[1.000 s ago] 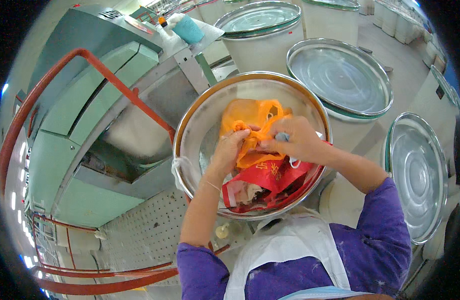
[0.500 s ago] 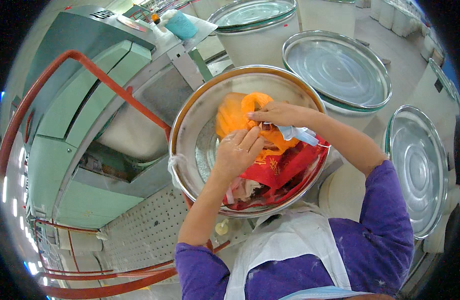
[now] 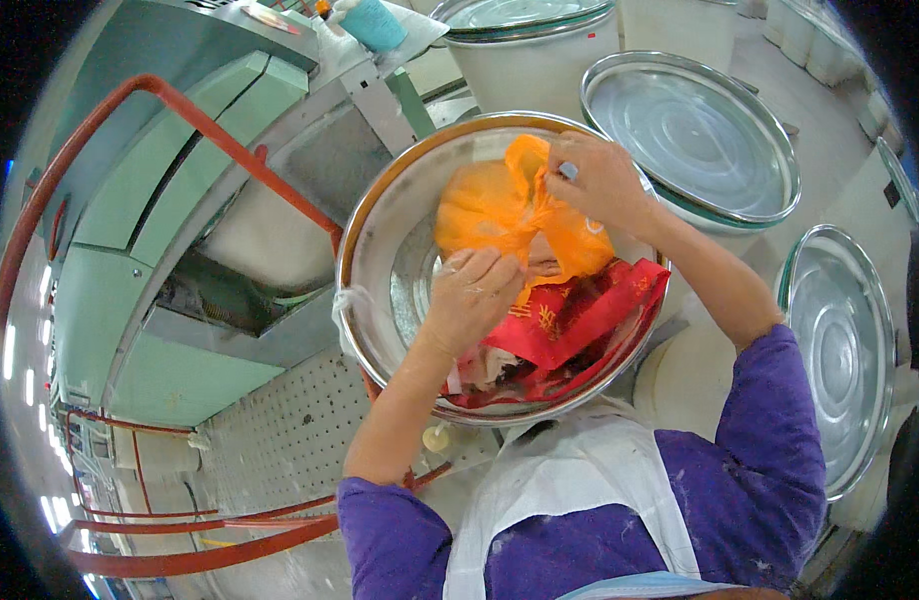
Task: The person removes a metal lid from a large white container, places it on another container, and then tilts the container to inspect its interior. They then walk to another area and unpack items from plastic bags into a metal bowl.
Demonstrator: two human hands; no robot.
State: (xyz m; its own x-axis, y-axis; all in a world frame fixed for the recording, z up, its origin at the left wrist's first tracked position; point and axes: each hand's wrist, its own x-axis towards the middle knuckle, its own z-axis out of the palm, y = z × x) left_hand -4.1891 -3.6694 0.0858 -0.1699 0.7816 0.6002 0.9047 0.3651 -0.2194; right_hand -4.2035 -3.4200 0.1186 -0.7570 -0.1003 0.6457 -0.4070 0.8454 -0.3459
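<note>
Round metal lid [image 3: 380,260] bears orange bag [image 3: 500,215], red bag [image 3: 570,320].

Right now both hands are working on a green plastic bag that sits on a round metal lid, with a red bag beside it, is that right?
Not quite: the plastic bag is orange, not green, as the head view shows. The rest holds: the left hand and right hand both have a grip on it, it sits on the round metal lid, and the red bag lies beside it.

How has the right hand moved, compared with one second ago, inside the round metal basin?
Yes. The right hand went from mid-basin toward the far rim of the basin.
</note>
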